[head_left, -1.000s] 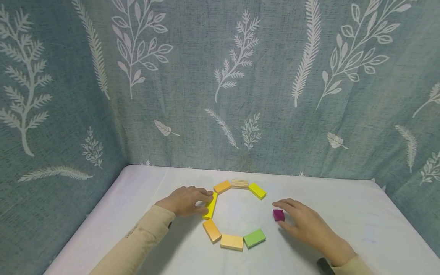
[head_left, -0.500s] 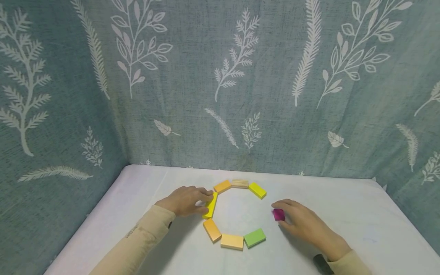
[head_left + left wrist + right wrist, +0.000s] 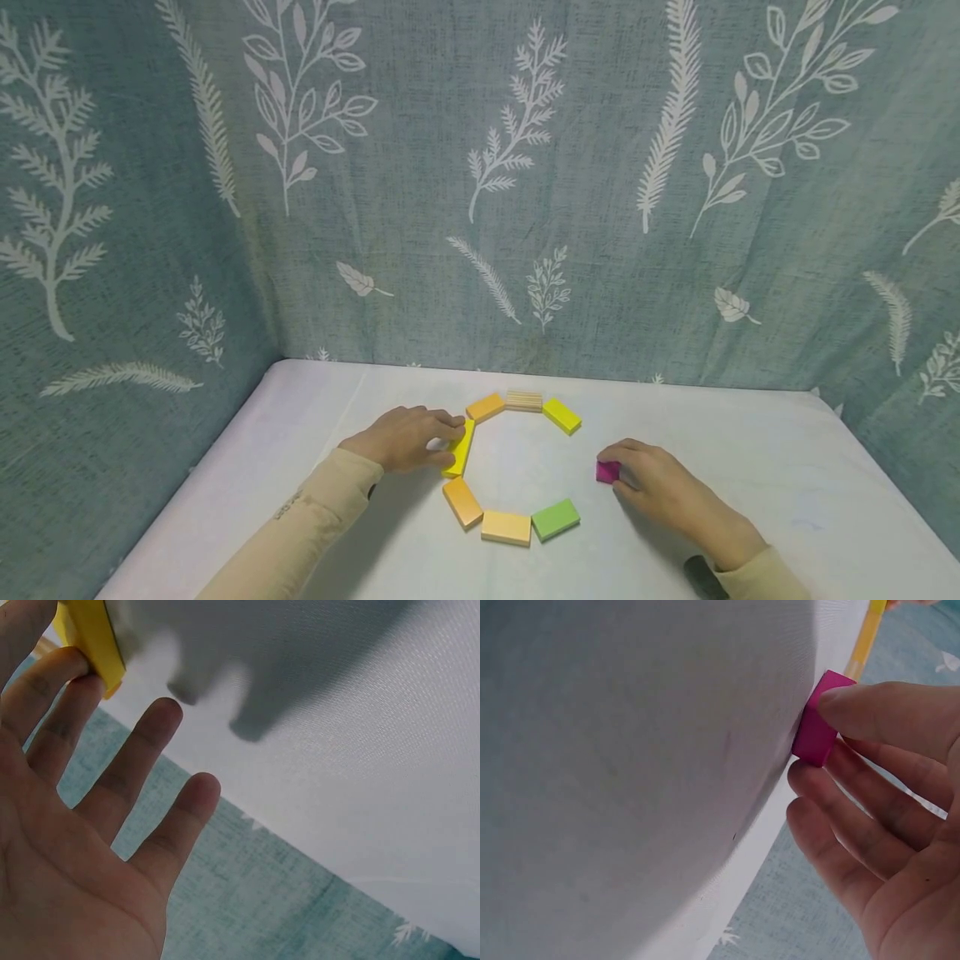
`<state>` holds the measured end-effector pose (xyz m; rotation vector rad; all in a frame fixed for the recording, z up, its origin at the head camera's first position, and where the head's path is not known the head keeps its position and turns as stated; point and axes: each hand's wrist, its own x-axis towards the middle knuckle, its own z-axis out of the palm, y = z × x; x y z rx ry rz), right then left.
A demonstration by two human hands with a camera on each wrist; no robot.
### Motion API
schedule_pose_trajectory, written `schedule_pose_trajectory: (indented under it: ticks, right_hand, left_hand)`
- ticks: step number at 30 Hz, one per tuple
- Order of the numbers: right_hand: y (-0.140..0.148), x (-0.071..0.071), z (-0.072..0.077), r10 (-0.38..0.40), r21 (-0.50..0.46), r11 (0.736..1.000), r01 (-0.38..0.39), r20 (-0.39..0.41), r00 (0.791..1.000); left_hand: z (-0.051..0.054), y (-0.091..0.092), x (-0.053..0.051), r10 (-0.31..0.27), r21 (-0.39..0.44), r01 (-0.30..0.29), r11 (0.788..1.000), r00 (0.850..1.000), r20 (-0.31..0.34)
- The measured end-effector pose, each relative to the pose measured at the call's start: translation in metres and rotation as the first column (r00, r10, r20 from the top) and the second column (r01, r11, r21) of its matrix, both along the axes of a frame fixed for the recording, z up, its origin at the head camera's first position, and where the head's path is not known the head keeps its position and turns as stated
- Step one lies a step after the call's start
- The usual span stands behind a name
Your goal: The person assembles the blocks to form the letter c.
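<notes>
At the left of a ring of blocks, my left hand (image 3: pixel 408 439) grips a long yellow block (image 3: pixel 462 450) lying on the table, thumb at its near part and fingertips at its far part. In the left wrist view, that yellow block (image 3: pixel 91 641) shows at the top left; the ring and little fingers stand clear of it. Right of the ring, a small magenta block (image 3: pixel 607 472) is pinched by my right hand (image 3: pixel 663 492). The right wrist view shows the thumb on one face of the magenta block (image 3: pixel 819 727), with fingers behind it and the block close to the white cloth.
Along the ring lie orange blocks (image 3: pixel 485 407) (image 3: pixel 462 503), a striped wooden block (image 3: pixel 523 401), a short yellow block (image 3: pixel 562 416), a pale orange block (image 3: pixel 506 527) and a green block (image 3: pixel 556 520). A leaf-patterned curtain (image 3: pixel 480 292) hangs behind the white table (image 3: pixel 750 433).
The magenta block has turned slightly in my right hand, whose forefinger now reaches over its far edge. My left hand and the other blocks stay still.
</notes>
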<state>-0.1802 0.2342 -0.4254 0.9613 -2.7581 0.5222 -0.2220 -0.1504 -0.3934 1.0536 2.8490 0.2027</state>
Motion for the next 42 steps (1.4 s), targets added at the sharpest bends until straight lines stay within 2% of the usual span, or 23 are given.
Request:
schedule_pose_trajectory:
  ticks: [7, 14, 22, 29, 38, 42]
  right_hand:
    - [0.001, 0.001, 0.0, 0.016, -0.011, 1.0, -0.017, -0.024, 1.0]
    - [0.0, 0.003, 0.005, -0.001, -0.013, 1.0, 0.001, -0.035, 0.999]
    - [-0.005, 0.007, 0.01, 0.064, -0.074, 0.995, -0.072, -0.103, 0.993]
    - [-0.013, 0.011, 0.013, 0.125, -0.098, 0.985, -0.143, -0.174, 0.977]
    - [-0.02, 0.017, 0.011, 0.14, -0.091, 0.984, -0.151, -0.116, 0.983]
    - [-0.022, 0.017, 0.008, 0.166, -0.086, 0.981, -0.177, -0.122, 0.979]
  left_hand:
    - [0.0, 0.001, 0.0, 0.0, -0.003, 0.0, 1.0, 1.0, 0.001]
    - [0.001, 0.001, 0.0, 0.001, 0.001, -0.001, 1.0, 1.0, 0.012]
    - [0.0, 0.0, 0.001, 0.012, -0.001, -0.012, 1.0, 1.0, 0.011]
    - [0.0, 0.0, 0.001, 0.018, 0.001, -0.018, 1.0, 1.0, 0.018]
    - [-0.001, 0.0, 0.0, 0.025, -0.007, -0.025, 1.0, 0.999, 0.02]
    - [-0.001, 0.0, -0.001, 0.02, -0.004, -0.019, 1.0, 1.0, 0.011]
